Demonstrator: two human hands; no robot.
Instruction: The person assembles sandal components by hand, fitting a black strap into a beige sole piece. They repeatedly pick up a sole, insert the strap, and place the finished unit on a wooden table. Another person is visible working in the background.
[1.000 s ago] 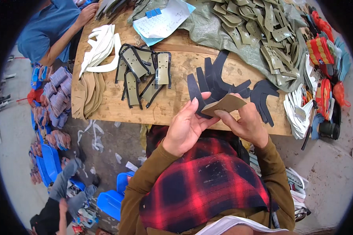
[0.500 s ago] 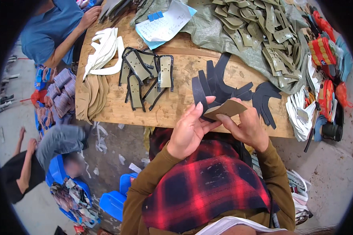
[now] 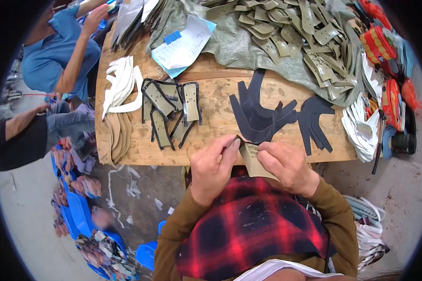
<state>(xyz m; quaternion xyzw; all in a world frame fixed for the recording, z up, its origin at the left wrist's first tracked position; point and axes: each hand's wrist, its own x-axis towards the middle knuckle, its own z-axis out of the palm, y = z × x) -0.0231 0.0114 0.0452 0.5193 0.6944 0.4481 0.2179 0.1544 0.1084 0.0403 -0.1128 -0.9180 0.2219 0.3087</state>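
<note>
Reader: What occupies the foreground, with twelve o'clock straight ahead of the wearer?

Author: A khaki panel (image 3: 256,166), held between both hands at the near edge of the worktop (image 3: 214,119). The left hand (image 3: 210,171) has its fingers pinched together at the panel's far left corner, apparently on a dark strip (image 3: 251,142) along the far edge. The right hand (image 3: 288,169) has its fingers closed on the panel's right side.

Reader: How is this step best performed?

Author: In our judgement, the strip should lie flush with the edge, pressed in short pinches and not stretched, while the right fingers steady the panel without creasing it. How firmly the strip is seated cannot be told; the fingers partly cover it.

Reader: And beyond the hands?

Author: From the panel, black curved pieces (image 3: 258,110) lie at twelve o'clock and a black stack (image 3: 314,117) at two. Black-edged panels (image 3: 162,100) overlap at ten. Farther out are tan curved pieces (image 3: 115,140) at nine, white pieces (image 3: 120,86) at ten, paper sheets (image 3: 185,49) at eleven, and loose khaki panels (image 3: 291,41) between twelve and one, heaped on a green sheet (image 3: 241,58). A co-worker (image 3: 75,51) in blue stands out at ten.
</note>
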